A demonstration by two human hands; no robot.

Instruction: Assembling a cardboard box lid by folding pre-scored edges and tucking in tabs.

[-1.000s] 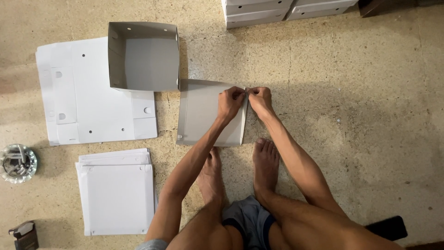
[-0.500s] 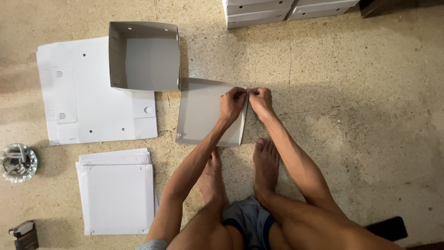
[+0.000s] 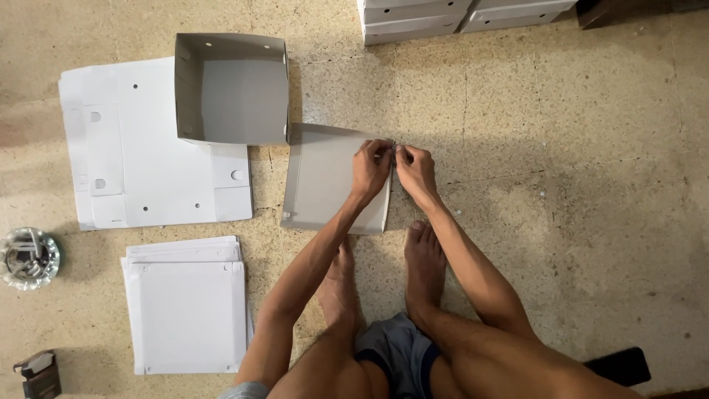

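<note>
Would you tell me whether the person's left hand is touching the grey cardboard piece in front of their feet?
Touching: the head view shows the left hand lying on the grey cardboard piece, fingers pinching its right edge.

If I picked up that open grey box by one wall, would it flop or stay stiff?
The open grey box is probably light: its walls look like thin folded card. Held by one wall it would likely bend a little yet keep its shape, since all four walls stand upright. It should not roll, as its flat bottom rests on the flat white sheet.

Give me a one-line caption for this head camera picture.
Both hands pinch the right edge of a grey cardboard piece on the floor.
</note>
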